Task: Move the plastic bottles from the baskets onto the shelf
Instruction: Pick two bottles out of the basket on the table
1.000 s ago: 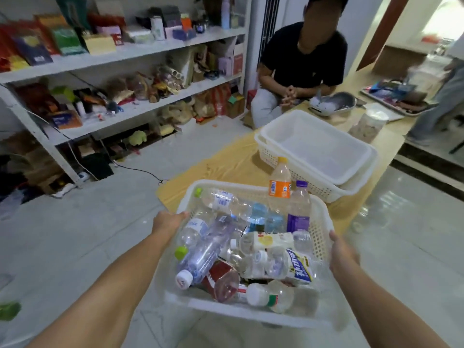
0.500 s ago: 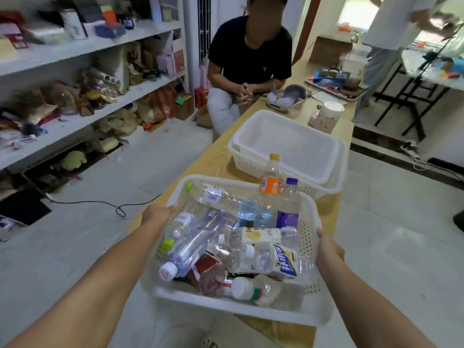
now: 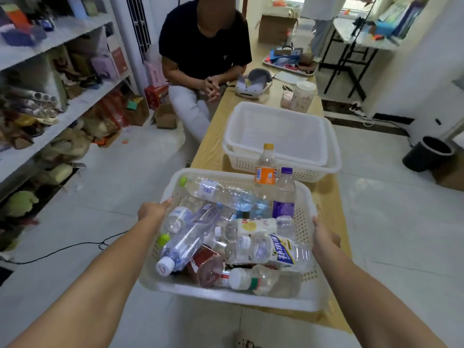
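Head camera: bottles (image 3: 251,243) are heaped in a basket (image 3: 226,296) gripped at both side rims by left hand (image 3: 153,210) and right hand (image 3: 325,238), and the upright bottles (image 3: 265,172) beyond the hands could be toppled out by any tilt.

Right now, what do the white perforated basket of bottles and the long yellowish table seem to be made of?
White perforated basket: plastic, most likely; thin moulded walls with rows of holes, matte, slightly translucent.
Long yellowish table: wood or wood-look laminate, I cannot tell which; faint grain, dull sheen.
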